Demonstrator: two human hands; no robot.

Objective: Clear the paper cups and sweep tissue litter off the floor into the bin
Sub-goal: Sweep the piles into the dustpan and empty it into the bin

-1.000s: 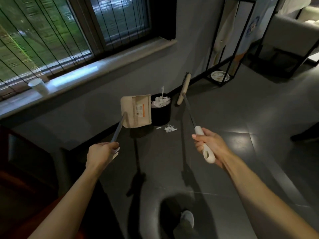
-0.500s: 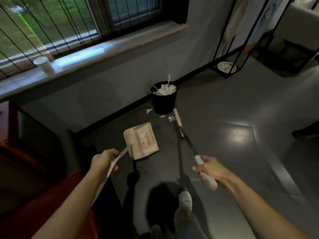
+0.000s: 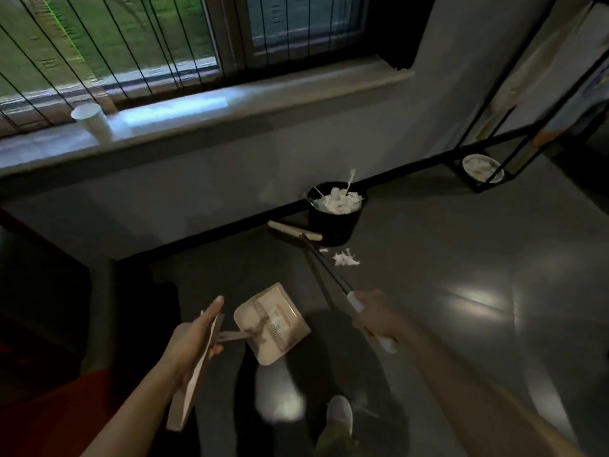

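Note:
A black bin (image 3: 333, 222) heaped with white tissue stands on the floor against the wall. Scraps of tissue litter (image 3: 345, 258) lie on the dark floor just in front of it. My right hand (image 3: 375, 316) grips the white end of a broom handle; the broom head (image 3: 295, 231) lies on the floor left of the bin. My left hand (image 3: 192, 338) holds the long handle of a beige dustpan (image 3: 272, 323), whose pan sits low by my feet. A white paper cup (image 3: 92, 122) stands on the window sill.
A black metal rack (image 3: 514, 140) with a round dish (image 3: 482, 168) at its base stands at the right. Dark furniture fills the left side. My shoe (image 3: 341, 417) is at the bottom centre. The window sill (image 3: 247, 100) runs above the bin.
The dustpan came down from beside the bin's rim to the floor near my feet. The broom head swung down onto the floor left of the bin. The view stepped back.

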